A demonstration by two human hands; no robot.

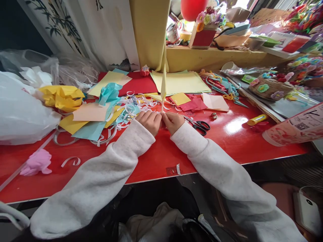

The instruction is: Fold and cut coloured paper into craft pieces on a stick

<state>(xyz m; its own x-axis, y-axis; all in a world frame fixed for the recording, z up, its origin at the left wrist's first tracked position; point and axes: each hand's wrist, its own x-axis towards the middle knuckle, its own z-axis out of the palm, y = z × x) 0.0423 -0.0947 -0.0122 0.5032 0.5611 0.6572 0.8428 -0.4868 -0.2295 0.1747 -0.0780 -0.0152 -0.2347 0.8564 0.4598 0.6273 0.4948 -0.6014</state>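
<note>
A pale yellow sheet of paper (164,85) stands up edge-on above my hands, so its full shape is hard to see. My left hand (150,122) is closed, its fingers curled at the lower end of the paper. My right hand (173,121) pinches the same end from the other side, and the two hands touch. Black-handled scissors (201,127) lie just right of my right hand. Curled paper strips (130,108) are heaped beyond my left hand. Small yellow and red paper squares (180,98) lie behind the right one.
On the red table (151,158), a white plastic bag (22,111) and crumpled yellow paper (62,97) sit left. Larger yellow sheets (181,82) lie at the back. A pink-patterned cup (292,129), a glue stick (257,119) and a flower-trimmed basket (271,90) are at right.
</note>
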